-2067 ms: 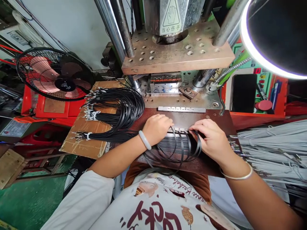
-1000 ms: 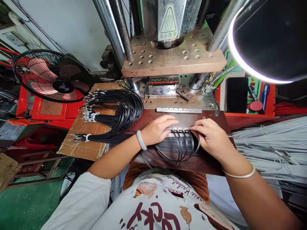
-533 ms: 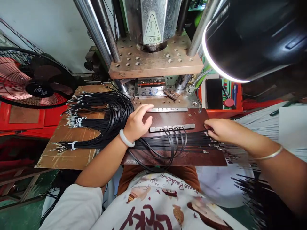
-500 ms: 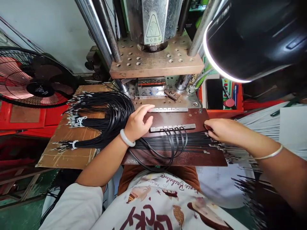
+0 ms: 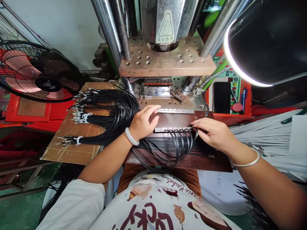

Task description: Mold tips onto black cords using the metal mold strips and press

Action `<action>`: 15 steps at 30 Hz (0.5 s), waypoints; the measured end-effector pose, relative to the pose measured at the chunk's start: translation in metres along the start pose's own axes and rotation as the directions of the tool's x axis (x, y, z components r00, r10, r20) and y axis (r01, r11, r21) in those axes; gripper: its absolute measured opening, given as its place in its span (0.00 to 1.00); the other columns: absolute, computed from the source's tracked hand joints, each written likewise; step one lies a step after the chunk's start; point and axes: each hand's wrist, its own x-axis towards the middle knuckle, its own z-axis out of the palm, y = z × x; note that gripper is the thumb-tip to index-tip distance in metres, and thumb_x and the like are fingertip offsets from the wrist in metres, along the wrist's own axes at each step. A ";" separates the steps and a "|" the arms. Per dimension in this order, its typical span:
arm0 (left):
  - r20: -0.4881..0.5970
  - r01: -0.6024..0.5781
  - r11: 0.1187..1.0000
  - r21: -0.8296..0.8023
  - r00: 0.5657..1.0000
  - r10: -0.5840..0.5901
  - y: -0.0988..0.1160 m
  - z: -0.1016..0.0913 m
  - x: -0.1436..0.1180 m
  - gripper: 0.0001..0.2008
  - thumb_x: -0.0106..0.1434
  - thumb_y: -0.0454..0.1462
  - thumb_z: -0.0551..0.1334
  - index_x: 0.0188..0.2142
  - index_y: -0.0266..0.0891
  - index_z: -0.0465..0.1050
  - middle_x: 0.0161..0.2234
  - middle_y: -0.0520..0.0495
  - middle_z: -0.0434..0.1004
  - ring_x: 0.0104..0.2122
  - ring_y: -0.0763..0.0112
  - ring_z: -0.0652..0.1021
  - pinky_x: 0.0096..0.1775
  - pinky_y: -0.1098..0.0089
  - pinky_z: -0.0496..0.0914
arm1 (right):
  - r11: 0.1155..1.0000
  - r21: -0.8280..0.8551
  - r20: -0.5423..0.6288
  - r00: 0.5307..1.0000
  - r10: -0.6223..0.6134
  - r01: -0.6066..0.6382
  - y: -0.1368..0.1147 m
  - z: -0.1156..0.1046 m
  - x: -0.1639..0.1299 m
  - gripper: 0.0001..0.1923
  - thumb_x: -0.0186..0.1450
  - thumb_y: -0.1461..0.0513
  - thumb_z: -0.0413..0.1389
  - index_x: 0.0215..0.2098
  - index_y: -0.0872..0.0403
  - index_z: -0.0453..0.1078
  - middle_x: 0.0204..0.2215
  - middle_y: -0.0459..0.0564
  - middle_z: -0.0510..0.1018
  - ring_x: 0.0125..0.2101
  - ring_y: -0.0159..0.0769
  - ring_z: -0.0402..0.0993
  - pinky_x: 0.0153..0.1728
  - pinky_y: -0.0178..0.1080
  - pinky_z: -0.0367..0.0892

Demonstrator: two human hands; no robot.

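Note:
My right hand (image 5: pixel 212 132) pinches a black flat cable (image 5: pixel 196 134) at the right end of the near slotted metal bar (image 5: pixel 161 130). Several more cables are set in that bar's slots and curve toward me in loops. At the left, my left hand (image 5: pixel 145 121) has thumb and forefinger apart, with the forefinger tip at the left end of the far slotted bar (image 5: pixel 176 111); its other fingers are partly hidden. Both bars lie on a dark red-brown board (image 5: pixel 177 119). Straight black cables (image 5: pixel 163 143) run across the board on my side of the near bar.
Behind the board stands a press with a thick drilled plate (image 5: pixel 168 65) and a metal die (image 5: pixel 157 88) below. Bundled black cables (image 5: pixel 120 111) lie on cardboard (image 5: pixel 74 153) at left, near a fan (image 5: pixel 45 83). A lamp (image 5: pixel 251 41) hangs at upper right.
My right hand has moved left from the cable ends at the board's right side to the near bar, bringing a cable end. My left hand stays by the bars. The view has shifted slightly.

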 end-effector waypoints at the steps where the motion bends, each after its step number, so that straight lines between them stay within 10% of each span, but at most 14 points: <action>1: 0.001 0.005 1.000 -0.001 1.000 -0.005 0.000 -0.001 0.001 0.15 0.64 0.31 0.56 0.50 0.36 0.69 0.44 0.44 0.77 0.43 0.69 0.79 0.49 0.66 0.75 | 1.000 -0.015 0.019 1.000 -0.014 0.014 0.000 0.000 0.001 0.10 0.65 0.66 0.50 0.37 0.53 0.74 0.37 0.52 0.81 0.39 0.41 0.77 0.43 0.45 0.74; 7: 0.143 0.042 0.994 0.106 0.988 -0.057 0.013 -0.004 0.001 0.11 0.66 0.34 0.56 0.46 0.36 0.71 0.40 0.44 0.77 0.38 0.69 0.79 0.43 0.67 0.74 | 0.999 -0.032 0.083 0.996 -0.032 0.035 0.007 0.000 -0.005 0.09 0.66 0.64 0.50 0.40 0.54 0.72 0.40 0.56 0.79 0.42 0.43 0.75 0.45 0.47 0.73; 12: 0.612 -0.224 0.856 0.467 0.781 -0.129 0.029 0.000 -0.003 0.08 0.66 0.39 0.59 0.37 0.35 0.72 0.36 0.42 0.76 0.37 0.58 0.78 0.37 0.62 0.72 | 0.993 -0.114 0.171 0.985 0.006 0.013 0.026 0.006 -0.010 0.12 0.69 0.57 0.49 0.39 0.56 0.70 0.35 0.57 0.75 0.36 0.45 0.72 0.39 0.47 0.71; 15: 0.650 -0.295 0.813 0.502 0.749 -0.130 0.008 -0.005 0.018 0.10 0.70 0.36 0.52 0.40 0.34 0.71 0.37 0.42 0.76 0.37 0.60 0.78 0.36 0.64 0.72 | 0.994 -0.111 0.077 0.997 -0.006 0.015 0.042 0.010 0.021 0.13 0.71 0.57 0.46 0.40 0.56 0.69 0.36 0.57 0.74 0.37 0.44 0.72 0.40 0.46 0.69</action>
